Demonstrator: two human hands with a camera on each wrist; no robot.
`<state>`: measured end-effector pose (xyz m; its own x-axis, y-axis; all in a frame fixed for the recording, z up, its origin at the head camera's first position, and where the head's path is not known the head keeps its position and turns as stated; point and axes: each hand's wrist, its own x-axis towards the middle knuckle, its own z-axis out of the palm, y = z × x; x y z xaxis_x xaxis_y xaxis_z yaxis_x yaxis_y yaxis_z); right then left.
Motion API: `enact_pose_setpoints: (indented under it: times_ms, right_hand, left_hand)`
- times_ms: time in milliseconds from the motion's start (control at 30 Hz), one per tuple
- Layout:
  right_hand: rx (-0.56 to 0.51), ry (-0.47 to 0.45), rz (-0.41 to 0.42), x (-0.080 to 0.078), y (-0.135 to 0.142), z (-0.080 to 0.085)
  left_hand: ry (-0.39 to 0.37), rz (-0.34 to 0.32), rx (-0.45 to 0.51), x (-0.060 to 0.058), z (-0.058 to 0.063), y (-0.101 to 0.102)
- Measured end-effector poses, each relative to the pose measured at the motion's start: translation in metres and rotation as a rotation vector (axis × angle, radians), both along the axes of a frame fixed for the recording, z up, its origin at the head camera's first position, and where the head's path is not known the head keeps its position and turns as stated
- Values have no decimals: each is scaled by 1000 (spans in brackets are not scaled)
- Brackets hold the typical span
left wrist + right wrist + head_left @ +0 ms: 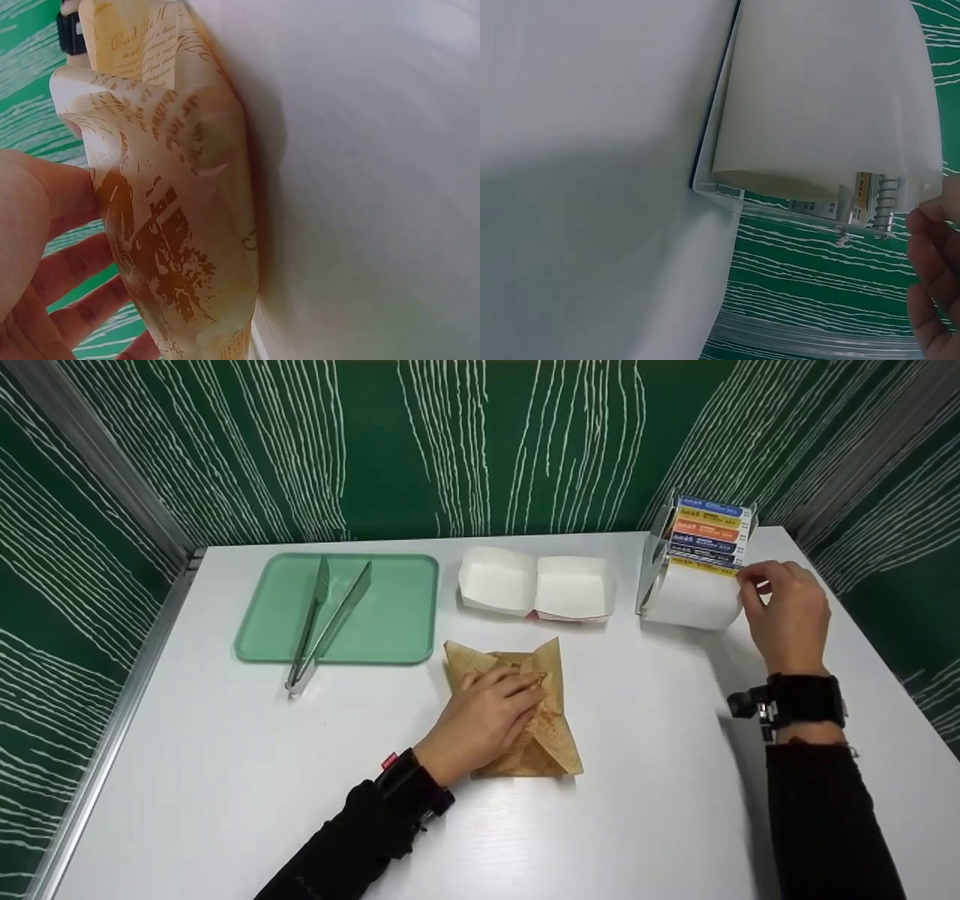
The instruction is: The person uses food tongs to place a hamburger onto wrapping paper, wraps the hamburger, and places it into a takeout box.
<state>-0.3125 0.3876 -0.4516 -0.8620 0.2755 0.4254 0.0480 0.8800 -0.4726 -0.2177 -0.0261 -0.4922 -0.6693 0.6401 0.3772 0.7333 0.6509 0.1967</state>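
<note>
A parcel wrapped in brown printed greaseproof paper (pixel 555 735) lies mid-table, its corner flaps sticking out. My left hand (pixel 487 720) rests on top with fingers loosely spread, touching the paper. In the left wrist view the wrapper (pixel 172 210) shows darker patches; its contents are hidden. At the right stands a clear label dispenser (pixel 646 555) with a stack of coloured labels (pixel 705 534). A white strip of backing (pixel 825 90) curves down its front. My right hand (pixel 791 615) pinches a label's edge at the strip's right side with thumb and forefinger.
A green tray (pixel 405 607) stands at back left, with metal tongs (pixel 330 622) lying across it, their hinge end over the front rim. Behind the parcel sits an unfolded white paper box (pixel 574 585). Green patterned walls (pixel 525 450) border the table at the back and sides.
</note>
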Motion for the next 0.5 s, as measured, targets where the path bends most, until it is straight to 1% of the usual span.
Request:
enact_pose_setpoints:
  times_ms: [133, 333, 500]
  right_hand:
    - [5, 21, 22, -1, -2, 2]
    - [28, 82, 54, 0, -2, 4]
    - [38, 82, 55, 1, -2, 9]
  left_hand:
    - [-5, 0, -3, 1, 0, 1]
    - [6, 3, 3, 1, 0, 0]
    - [15, 7, 0, 1, 0, -1]
